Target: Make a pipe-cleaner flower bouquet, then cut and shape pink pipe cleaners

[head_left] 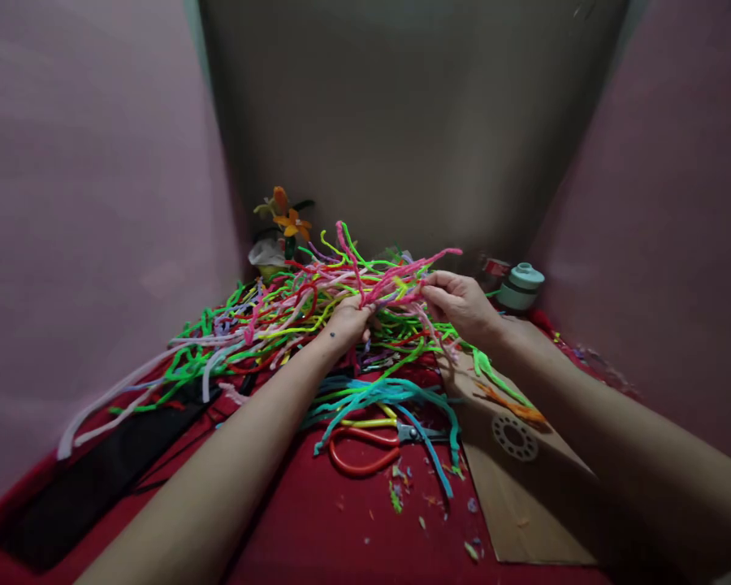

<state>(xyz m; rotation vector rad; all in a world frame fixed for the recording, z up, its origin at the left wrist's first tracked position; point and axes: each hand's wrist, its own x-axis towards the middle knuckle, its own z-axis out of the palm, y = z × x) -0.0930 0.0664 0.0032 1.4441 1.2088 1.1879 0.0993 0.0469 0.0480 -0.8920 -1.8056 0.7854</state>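
Note:
My left hand (348, 322) is closed around some bright pink pipe cleaners (381, 288), whose ends fan upward and to the right. A few centimetres to the right, my right hand (460, 302) pinches among the same pink strands with thumb and forefinger. A small yellow piece (400, 284) shows between the two hands. Below and behind them spreads a large tangled pile of pipe cleaners (280, 325) in green, red, yellow, pink and lilac. Turquoise pipe cleaners (371, 394) lie nearer me, partly over red-handled scissors (364, 471).
A brown cardboard sheet (524, 520) at right carries a white ring with holes (515, 438) and orange strands (515, 404). A pale green lidded jar (522, 286) stands behind. Orange flowers (291, 222) rise at back left. A black flat object (97, 479) lies left on the red cloth (317, 536).

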